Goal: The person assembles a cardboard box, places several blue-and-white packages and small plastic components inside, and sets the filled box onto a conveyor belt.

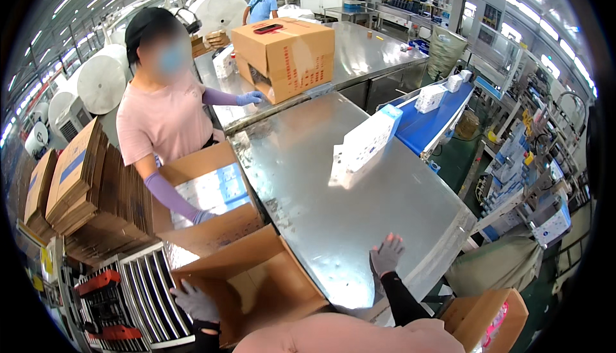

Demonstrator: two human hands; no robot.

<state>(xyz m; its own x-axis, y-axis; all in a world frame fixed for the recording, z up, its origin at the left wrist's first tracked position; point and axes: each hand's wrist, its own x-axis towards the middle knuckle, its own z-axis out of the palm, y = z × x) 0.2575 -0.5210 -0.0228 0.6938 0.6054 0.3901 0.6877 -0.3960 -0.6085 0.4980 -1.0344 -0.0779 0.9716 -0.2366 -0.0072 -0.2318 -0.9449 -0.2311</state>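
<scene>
My left hand (194, 302), in a grey glove, rests on the near flap of an open, empty cardboard box (256, 282) beside the steel table. My right hand (387, 255), also gloved, lies flat with fingers spread on the shiny steel table (321, 180), holding nothing. A white and blue tissue pack (367, 140) stands on the table farther away, at the end of the blue conveyor belt (423, 125).
A co-worker in a pink shirt (163, 119) reaches into a second open box (212, 192) holding packs. A closed carton (285, 54) sits on the far table. Flattened cartons (83, 186) are stacked left. More packs (431, 96) ride the belt. A roller rack (147, 289) stands lower left.
</scene>
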